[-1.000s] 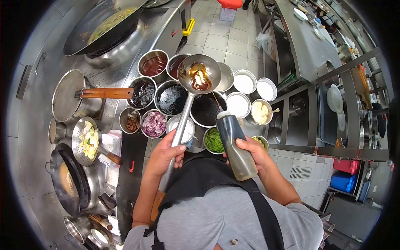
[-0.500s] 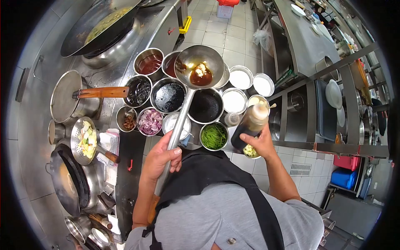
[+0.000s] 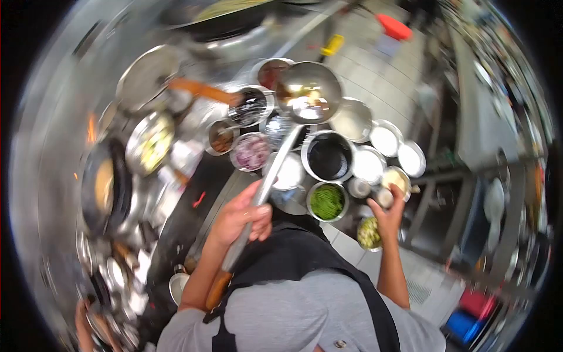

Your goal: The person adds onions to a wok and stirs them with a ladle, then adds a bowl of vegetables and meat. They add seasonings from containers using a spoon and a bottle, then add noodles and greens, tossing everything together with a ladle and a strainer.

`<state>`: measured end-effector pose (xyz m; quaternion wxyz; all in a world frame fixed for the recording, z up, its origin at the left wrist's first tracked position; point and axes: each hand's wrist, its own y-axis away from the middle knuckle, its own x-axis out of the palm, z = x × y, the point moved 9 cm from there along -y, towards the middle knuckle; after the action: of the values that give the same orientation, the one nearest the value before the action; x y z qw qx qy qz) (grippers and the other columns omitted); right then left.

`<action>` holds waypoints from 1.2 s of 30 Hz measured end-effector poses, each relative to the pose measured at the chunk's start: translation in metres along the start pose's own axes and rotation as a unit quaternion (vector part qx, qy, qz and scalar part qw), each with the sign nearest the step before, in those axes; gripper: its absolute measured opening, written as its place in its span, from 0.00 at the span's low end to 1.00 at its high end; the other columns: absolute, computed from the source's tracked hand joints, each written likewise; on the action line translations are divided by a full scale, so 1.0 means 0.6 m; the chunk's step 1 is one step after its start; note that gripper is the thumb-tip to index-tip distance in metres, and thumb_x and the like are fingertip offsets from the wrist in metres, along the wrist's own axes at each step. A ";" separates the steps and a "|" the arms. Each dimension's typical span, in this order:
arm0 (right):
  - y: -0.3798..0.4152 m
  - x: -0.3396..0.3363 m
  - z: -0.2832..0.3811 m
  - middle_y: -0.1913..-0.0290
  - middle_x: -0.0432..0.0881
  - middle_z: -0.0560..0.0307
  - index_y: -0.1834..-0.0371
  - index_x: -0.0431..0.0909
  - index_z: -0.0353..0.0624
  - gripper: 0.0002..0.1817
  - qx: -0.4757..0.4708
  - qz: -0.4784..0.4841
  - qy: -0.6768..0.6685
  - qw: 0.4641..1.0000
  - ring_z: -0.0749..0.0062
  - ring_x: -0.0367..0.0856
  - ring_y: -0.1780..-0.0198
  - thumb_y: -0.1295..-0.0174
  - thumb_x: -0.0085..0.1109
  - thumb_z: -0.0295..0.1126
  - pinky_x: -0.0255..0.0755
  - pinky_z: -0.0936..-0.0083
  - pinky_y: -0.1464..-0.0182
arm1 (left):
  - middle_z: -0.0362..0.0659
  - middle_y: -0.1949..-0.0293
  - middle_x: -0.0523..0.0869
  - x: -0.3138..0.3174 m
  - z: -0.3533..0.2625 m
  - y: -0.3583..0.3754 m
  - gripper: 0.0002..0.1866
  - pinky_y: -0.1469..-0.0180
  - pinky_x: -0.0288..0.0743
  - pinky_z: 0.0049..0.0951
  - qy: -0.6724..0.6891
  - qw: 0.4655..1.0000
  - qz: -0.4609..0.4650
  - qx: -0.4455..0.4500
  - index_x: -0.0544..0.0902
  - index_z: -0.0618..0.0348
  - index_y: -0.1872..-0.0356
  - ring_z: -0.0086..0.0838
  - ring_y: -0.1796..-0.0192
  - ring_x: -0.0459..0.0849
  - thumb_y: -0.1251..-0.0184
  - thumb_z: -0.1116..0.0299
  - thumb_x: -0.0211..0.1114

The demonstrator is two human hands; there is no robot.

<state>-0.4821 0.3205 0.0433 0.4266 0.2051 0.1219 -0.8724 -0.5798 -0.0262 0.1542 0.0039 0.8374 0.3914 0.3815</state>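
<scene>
1. Your left hand point(image 3: 243, 217) is clamping around the metal shaft of the ladle point(image 3: 309, 92), as it was a second ago; its wooden end is lying along your apron point(image 3: 293, 246).
2. The ladle's bowl is hanging out over the pots, overlapping the red sauce point(image 3: 271, 74) from this angle. Glare is hiding how much liquid it is holding.
3. Your right hand point(image 3: 388, 218) is showing the main change. A second ago it was tipping the squeeze bottle point(image 3: 384, 198) toward the ladle; now it is reaching low, thumb and fingers parting around what is apparently that bottle's pale top. Blur is hiding whether they are gripping or releasing, so you cannot tell.
4. That top is sitting just beside a small capped container point(image 3: 359, 188), near the pale yellow food point(image 3: 394, 178) and the chopped green pieces point(image 3: 369, 233).
5. For the work in hand, this is suggesting that the pouring is over, with your left hand alone bearing the ladle.
6. Your hands are staying well apart, while your view is swinging and smearing the stove side.
</scene>
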 end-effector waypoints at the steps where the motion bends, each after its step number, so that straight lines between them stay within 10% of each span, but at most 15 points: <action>1: -0.008 -0.009 0.008 0.32 0.68 0.47 0.29 0.64 0.38 0.45 -0.043 -0.012 0.022 0.999 0.58 0.67 0.31 0.52 0.79 0.30 0.61 0.64 0.29 | 0.37 0.81 0.69 -0.005 -0.006 0.012 0.31 0.74 0.69 0.28 0.027 0.999 -0.008 0.018 0.59 0.57 0.25 0.20 0.84 0.68 0.28 0.73 0.56; 7: -0.036 0.012 0.202 0.41 0.77 0.48 0.33 0.68 0.34 0.26 -0.147 0.034 -0.059 0.987 0.64 0.75 0.39 0.33 0.62 0.27 0.69 0.69 0.36 | 0.37 0.79 0.71 -0.061 -0.072 0.096 0.30 0.74 0.70 0.28 0.091 0.985 -0.070 0.132 0.61 0.57 0.26 0.22 0.83 0.71 0.27 0.72 0.58; 13: 0.119 0.296 0.415 0.49 0.82 0.50 0.35 0.69 0.38 0.22 -0.136 0.434 -0.196 0.869 0.70 0.80 0.48 0.29 0.58 0.33 0.76 0.71 0.45 | 0.38 0.77 0.74 -0.189 -0.170 0.191 0.27 0.71 0.74 0.30 0.082 0.951 -0.101 0.279 0.63 0.57 0.29 0.24 0.81 0.74 0.27 0.72 0.57; 17: 0.356 0.532 0.563 0.50 0.82 0.47 0.28 0.60 0.42 0.32 0.032 0.661 -0.339 0.669 0.62 0.83 0.50 0.31 0.59 0.40 0.78 0.65 0.46 | 0.43 0.72 0.82 -0.297 -0.251 0.268 0.20 0.67 0.80 0.28 0.067 0.897 -0.213 0.382 0.66 0.57 0.38 0.27 0.75 0.82 0.28 0.70 0.58; 20: 0.484 0.662 0.632 0.65 0.78 0.54 0.33 0.63 0.45 0.25 0.254 0.700 -0.338 0.575 0.70 0.75 0.77 0.30 0.57 0.34 0.71 0.69 0.74 | 0.50 0.59 0.87 -0.387 -0.292 0.339 0.35 0.56 0.81 0.29 0.010 0.898 -0.213 0.385 0.51 0.53 0.23 0.30 0.60 0.86 0.25 0.65 0.58; 23: 0.503 0.770 0.701 0.70 0.74 0.61 0.37 0.68 0.46 0.20 0.195 0.676 -0.258 0.662 0.79 0.66 0.82 0.30 0.56 0.35 0.61 0.78 0.83 | 0.48 0.54 0.87 -0.525 -0.326 0.487 0.28 0.46 0.77 0.40 -0.252 0.792 -0.383 0.402 0.67 0.54 0.28 0.37 0.52 0.85 0.26 0.61 0.61; 25: 0.469 0.854 0.746 0.71 0.74 0.62 0.37 0.67 0.47 0.22 0.105 0.670 -0.153 0.718 0.80 0.67 0.82 0.32 0.58 0.32 0.60 0.80 0.85 | 0.47 0.51 0.85 -0.566 -0.328 0.636 0.25 0.38 0.68 0.48 -0.547 0.481 -0.609 0.313 0.76 0.56 0.36 0.42 0.46 0.82 0.32 0.61 0.65; 27: 0.454 0.933 0.769 0.73 0.73 0.63 0.35 0.65 0.47 0.24 -0.029 0.664 -0.029 0.747 0.80 0.68 0.82 0.33 0.58 0.32 0.61 0.79 0.85 | 0.51 0.44 0.80 -0.636 -0.283 0.717 0.30 0.34 0.65 0.50 -0.605 0.362 -0.690 0.167 0.75 0.58 0.35 0.46 0.36 0.74 0.39 0.61 0.69; 32: 0.502 1.039 0.745 0.76 0.72 0.64 0.33 0.60 0.47 0.28 -0.200 0.609 0.109 0.759 0.78 0.68 0.84 0.34 0.59 0.31 0.62 0.77 0.85 | 0.47 0.43 0.77 -0.663 -0.251 0.741 0.31 0.35 0.63 0.48 -0.590 0.396 -0.668 0.221 0.77 0.57 0.39 0.46 0.32 0.67 0.48 0.65 0.73; 36: 0.576 1.053 0.721 0.73 0.72 0.63 0.32 0.63 0.44 0.24 0.102 0.750 -0.051 0.651 0.81 0.68 0.83 0.30 0.55 0.31 0.66 0.78 0.84 | 0.48 0.41 0.75 -0.660 -0.254 0.738 0.32 0.33 0.62 0.49 -0.574 0.412 -0.667 0.237 0.77 0.58 0.39 0.48 0.29 0.64 0.48 0.65 0.74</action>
<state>-0.6659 -0.4953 0.1216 0.9177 0.2237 -0.1855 -0.2708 -0.5483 -0.6386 0.1458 0.2821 0.3034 0.8081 -0.4187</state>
